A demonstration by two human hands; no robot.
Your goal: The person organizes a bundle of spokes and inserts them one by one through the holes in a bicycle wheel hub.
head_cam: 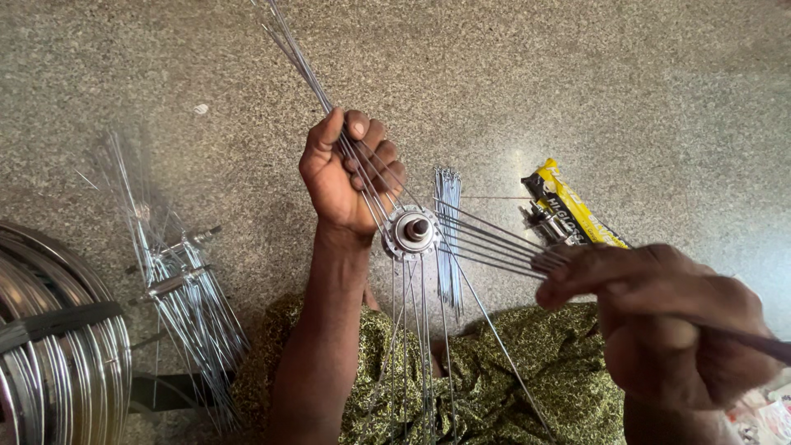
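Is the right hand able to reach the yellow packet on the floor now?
Probably yes: the yellow packet lies just beyond the right hand, but its fingers are pinching spokes, so it must release them first.

Speckled grey-brown stone floor [577, 74] throughout — polished, with a soft patch of light glare near the middle right. At the left edge, a stack of shiny metal rims [49, 346] bound by a dark strap. Beside it, finished hubs bristling with spokes [177, 288] — lying on the floor.
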